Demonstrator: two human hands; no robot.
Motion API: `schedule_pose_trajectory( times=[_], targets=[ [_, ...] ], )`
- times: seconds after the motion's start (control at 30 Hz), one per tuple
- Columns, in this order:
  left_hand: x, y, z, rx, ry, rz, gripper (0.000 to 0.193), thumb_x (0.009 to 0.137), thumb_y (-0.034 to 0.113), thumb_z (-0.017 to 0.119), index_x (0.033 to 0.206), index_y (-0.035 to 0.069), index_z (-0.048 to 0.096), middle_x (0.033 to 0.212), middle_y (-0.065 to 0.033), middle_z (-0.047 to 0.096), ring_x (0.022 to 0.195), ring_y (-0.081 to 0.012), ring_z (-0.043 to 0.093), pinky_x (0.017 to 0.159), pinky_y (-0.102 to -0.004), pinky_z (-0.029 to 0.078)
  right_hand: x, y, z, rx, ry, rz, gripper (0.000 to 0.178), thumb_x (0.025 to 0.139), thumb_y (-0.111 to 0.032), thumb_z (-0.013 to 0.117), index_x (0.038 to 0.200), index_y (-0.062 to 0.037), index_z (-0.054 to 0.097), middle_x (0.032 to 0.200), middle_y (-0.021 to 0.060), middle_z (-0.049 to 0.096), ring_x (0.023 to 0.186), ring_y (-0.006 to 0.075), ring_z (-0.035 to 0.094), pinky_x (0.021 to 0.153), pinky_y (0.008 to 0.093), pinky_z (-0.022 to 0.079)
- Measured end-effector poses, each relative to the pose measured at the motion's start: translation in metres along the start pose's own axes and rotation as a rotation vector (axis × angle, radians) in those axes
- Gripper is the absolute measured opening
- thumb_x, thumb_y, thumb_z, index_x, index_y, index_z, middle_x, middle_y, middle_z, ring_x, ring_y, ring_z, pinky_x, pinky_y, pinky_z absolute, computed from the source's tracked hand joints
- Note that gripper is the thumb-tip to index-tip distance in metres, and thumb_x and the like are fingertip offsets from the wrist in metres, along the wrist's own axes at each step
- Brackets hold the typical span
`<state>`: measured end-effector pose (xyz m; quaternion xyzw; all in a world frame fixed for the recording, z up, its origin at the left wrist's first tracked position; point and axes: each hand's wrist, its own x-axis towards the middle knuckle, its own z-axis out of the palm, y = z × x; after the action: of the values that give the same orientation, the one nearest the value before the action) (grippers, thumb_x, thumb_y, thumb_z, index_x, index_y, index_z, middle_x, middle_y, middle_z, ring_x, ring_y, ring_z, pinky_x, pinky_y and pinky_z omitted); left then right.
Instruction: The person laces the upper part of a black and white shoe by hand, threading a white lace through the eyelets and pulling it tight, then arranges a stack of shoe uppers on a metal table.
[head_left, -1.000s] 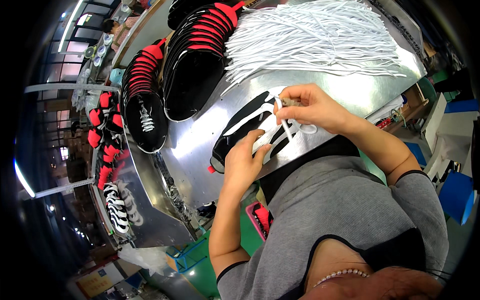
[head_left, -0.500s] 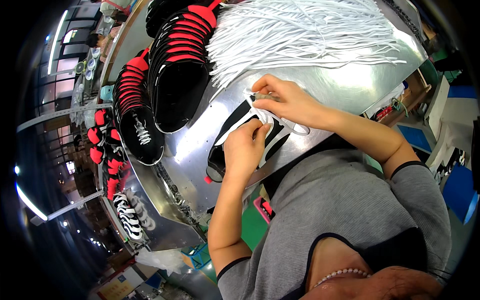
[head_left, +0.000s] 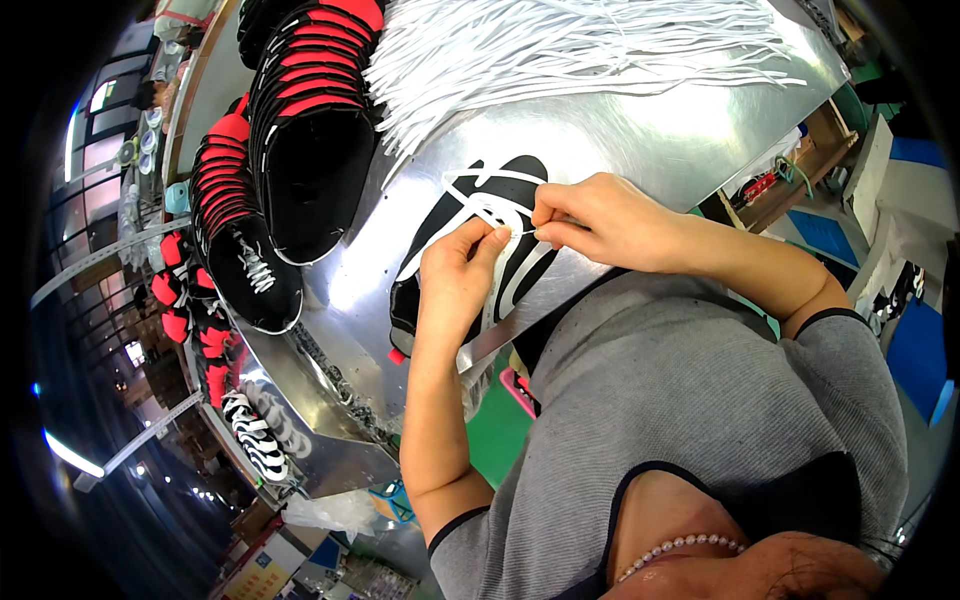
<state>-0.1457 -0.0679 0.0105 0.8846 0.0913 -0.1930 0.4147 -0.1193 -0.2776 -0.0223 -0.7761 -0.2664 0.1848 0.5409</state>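
A black shoe upper (head_left: 521,187) with white stripes lies flat on the metal table, a small red tab at its near-left end. A white shoelace (head_left: 486,203) runs across its opening in a few crossings. My left hand (head_left: 455,272) rests over the near part of the upper, thumb and forefinger pinched on the lace beside the eyelet edge. Just to its right, my right hand (head_left: 598,222) pinches a thin white stretch of the same lace between thumb and fingertips. The exact spot under the left fingers is hidden.
A wide bundle of white shoelaces (head_left: 570,50) covers the table's far side. Two nested stacks of black and red uppers (head_left: 318,150) stand at left, the nearer one topped by a laced black upper (head_left: 255,275). Black-and-white striped pieces (head_left: 255,440) lie on a lower-left metal surface.
My right hand has come down from the upper's far end to beside my left hand. The loose lace loop by my right wrist no longer shows. The view has shifted slightly.
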Motion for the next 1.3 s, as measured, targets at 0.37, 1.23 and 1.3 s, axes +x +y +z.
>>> schedule_pose_trajectory(
  times=[0.37, 1.23, 1.3],
  targets=[
    [-0.003, -0.002, -0.002, 0.006, -0.047, 0.040, 0.021, 0.094, 0.019, 0.062, 0.093, -0.002, 0.066, 0.061, -0.0079, 0.049, 0.058, -0.0111, 0.042, 0.057, -0.0295, 0.040, 0.003, -0.007, -0.005, -0.128, -0.076, 0.024, 0.015, 0.092, -0.016, 0.062, 0.090, -0.0021, 0.057, 0.065, 0.0108, 0.062, 0.053, 0.0241, 0.058, 0.054, 0.0357, 0.045],
    [-0.060, -0.011, -0.010, 0.142, 0.098, 0.382, 0.028, 0.093, 0.013, 0.059, 0.117, -0.002, 0.063, 0.097, -0.0126, 0.065, 0.088, -0.0243, 0.063, 0.079, -0.0340, 0.049, 0.020, -0.005, -0.018, 0.285, 0.095, 0.241, 0.050, 0.077, -0.015, 0.081, 0.115, -0.0106, 0.048, 0.106, 0.0094, 0.062, 0.097, 0.0140, 0.056, 0.086, 0.0264, 0.043],
    [-0.047, -0.033, -0.031, -0.114, -0.303, 0.295, 0.040, 0.102, 0.027, 0.049, 0.125, -0.005, 0.059, 0.122, -0.0137, 0.062, 0.116, -0.0191, 0.055, 0.104, -0.0308, 0.039, 0.020, -0.001, -0.008, 0.223, 0.227, 0.116, 0.051, 0.077, -0.015, 0.081, 0.116, -0.0079, 0.050, 0.106, 0.0088, 0.062, 0.097, 0.0130, 0.057, 0.087, 0.0254, 0.043]
  ],
)
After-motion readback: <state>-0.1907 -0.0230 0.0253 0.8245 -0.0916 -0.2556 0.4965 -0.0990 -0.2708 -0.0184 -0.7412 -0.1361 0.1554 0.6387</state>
